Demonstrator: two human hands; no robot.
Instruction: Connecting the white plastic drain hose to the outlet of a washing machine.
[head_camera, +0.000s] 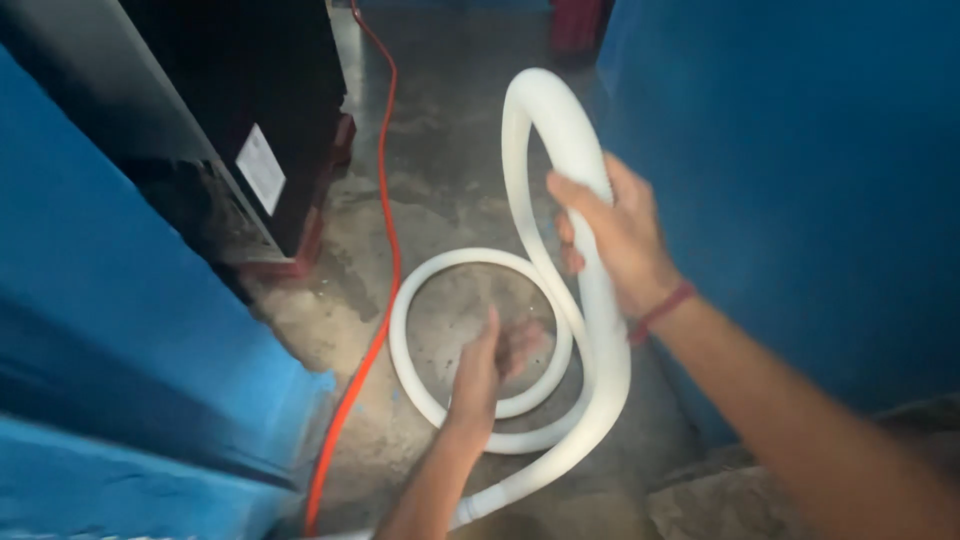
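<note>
Right hand (622, 238) is wrapped tight round the white hose (560, 130) up high; left hand (492, 362) hangs open above its coil, orange cable (385, 260) on the floor (450, 150).

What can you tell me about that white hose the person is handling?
The white hose looks like ribbed, flexible plastic. It arches up in a tall loop, then curls into a round coil above the concrete floor. The right hand grips its upright stretch; the left hand, palm open, is at the coil's inside. One end runs off the bottom edge.
</note>
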